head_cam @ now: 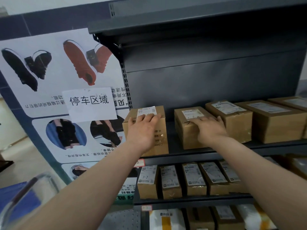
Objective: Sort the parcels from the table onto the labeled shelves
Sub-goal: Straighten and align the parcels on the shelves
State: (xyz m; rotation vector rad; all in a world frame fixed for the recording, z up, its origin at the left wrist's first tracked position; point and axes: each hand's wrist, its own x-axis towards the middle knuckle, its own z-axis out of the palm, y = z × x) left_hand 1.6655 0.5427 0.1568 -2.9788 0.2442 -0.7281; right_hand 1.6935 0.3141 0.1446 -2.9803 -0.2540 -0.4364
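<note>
Paper sign point(90, 104) reads 停车区域; one lower parcel point(147, 180), L-1.

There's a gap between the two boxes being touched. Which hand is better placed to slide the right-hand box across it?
Probably the right hand: it lies flat on top of the second cardboard box. The left hand rests on the leftmost cardboard box, so it could only steady that one.

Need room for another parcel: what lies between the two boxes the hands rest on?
Nothing: the head view shows only bare dark shelf between the left box and the right box.
</note>
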